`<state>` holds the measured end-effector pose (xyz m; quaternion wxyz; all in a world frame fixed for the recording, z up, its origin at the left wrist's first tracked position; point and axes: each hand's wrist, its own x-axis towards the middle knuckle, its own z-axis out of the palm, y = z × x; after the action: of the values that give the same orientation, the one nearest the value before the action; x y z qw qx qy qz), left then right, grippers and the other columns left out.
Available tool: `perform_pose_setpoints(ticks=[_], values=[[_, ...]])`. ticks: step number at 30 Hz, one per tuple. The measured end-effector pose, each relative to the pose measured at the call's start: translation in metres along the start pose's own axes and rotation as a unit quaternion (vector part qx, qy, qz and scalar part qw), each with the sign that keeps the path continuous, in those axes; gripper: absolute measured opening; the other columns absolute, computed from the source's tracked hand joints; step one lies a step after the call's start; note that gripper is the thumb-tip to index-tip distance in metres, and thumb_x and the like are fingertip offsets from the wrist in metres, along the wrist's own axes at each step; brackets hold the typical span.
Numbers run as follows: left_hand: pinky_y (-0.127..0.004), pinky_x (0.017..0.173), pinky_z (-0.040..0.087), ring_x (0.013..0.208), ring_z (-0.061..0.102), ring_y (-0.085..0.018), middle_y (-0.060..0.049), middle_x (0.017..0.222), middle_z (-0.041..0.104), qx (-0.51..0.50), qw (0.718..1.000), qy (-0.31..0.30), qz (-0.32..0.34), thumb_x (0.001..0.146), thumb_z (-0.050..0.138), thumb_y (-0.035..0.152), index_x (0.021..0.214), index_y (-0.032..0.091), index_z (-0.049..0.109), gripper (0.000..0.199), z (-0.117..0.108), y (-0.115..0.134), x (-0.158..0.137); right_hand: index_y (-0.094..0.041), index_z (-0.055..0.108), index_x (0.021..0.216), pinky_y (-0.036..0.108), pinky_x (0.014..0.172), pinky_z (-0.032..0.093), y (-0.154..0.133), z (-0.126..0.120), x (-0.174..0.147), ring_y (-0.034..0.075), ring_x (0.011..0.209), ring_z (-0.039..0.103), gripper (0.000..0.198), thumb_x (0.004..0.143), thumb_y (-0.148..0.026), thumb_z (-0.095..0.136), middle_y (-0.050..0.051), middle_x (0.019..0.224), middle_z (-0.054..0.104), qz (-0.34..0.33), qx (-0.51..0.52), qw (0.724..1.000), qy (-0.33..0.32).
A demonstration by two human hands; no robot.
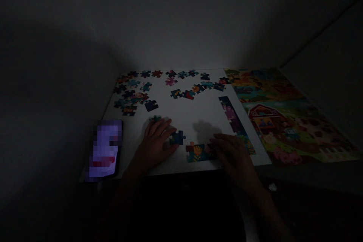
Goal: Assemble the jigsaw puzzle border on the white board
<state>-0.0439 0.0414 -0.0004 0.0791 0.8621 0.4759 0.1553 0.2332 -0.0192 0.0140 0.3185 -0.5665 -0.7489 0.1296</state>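
Between the thumb and forefinger of my left hand (154, 143) is a dark blue puzzle piece (177, 138), held just above or on the white tabletop. Another dark piece (154, 117) shows partly beyond that hand's fingertips. My right hand (234, 155) is bent, its fingertips close together over the joined bottom row of puzzle pieces (195, 152); whatever they pinch is too dark to make out. A joined side strip with a purple figure (229, 112) runs away from me beyond the right hand, and part of the corner is covered by that hand.
Loose puzzle pieces (138, 96) lie in a pile at the far left, and several more (188, 93) are spread across the back. A lit phone (106, 149) sits at the left edge. Picture sheets with a farm scene (292, 132) cover the right side. Walls stand close behind; the light is dim.
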Motion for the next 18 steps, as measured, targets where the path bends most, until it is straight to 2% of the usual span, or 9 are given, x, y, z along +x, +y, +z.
perform_pose_setpoints(ticks=[4, 7, 12, 18], values=[[-0.056, 0.119, 0.022, 0.139, 0.039, -0.030, -0.008, 0.144, 0.053, -0.015, 1.000, -0.011, -0.011, 0.086, 0.063, 0.041, 0.121, 0.024, 0.062, 0.039, -0.001, 0.000, 0.000, -0.026, 0.069, 0.106, 0.047, 0.088, 0.049, 0.017, 0.011, -0.011, 0.026, 0.100, 0.064, 0.022, 0.091, -0.024, 0.054, 0.007, 0.107, 0.070, 0.018, -0.031, 0.994, 0.104], [-0.055, 0.118, 0.023, 0.139, 0.038, -0.029, -0.008, 0.144, 0.053, -0.012, 1.000, -0.017, -0.018, 0.086, 0.063, 0.042, 0.119, 0.025, 0.062, 0.037, -0.002, -0.001, 0.000, -0.025, 0.069, 0.102, 0.045, 0.086, 0.049, 0.018, 0.015, -0.008, 0.025, 0.097, 0.064, 0.019, 0.090, -0.023, 0.055, 0.007, 0.102, 0.070, 0.029, -0.039, 0.988, 0.144], [-0.057, 0.118, 0.021, 0.138, 0.039, -0.029, -0.009, 0.142, 0.054, 0.013, 1.000, 0.009, -0.008, 0.090, 0.059, 0.043, 0.121, 0.024, 0.061, 0.037, 0.004, -0.008, 0.014, -0.023, 0.068, 0.101, 0.043, 0.082, 0.050, 0.015, 0.017, -0.006, 0.024, 0.094, 0.063, 0.018, 0.090, -0.019, 0.053, 0.008, 0.101, 0.069, 0.020, -0.043, 0.990, 0.130], [-0.053, 0.109, 0.037, 0.132, 0.046, -0.032, -0.016, 0.142, 0.051, 0.053, 0.995, 0.050, -0.066, 0.095, 0.048, 0.035, 0.129, 0.019, 0.059, 0.039, 0.017, -0.017, 0.059, -0.024, 0.068, 0.102, 0.045, 0.082, 0.053, 0.018, 0.022, -0.007, 0.025, 0.095, 0.064, 0.021, 0.088, -0.017, 0.054, 0.008, 0.103, 0.069, 0.028, -0.030, 0.991, 0.127]])
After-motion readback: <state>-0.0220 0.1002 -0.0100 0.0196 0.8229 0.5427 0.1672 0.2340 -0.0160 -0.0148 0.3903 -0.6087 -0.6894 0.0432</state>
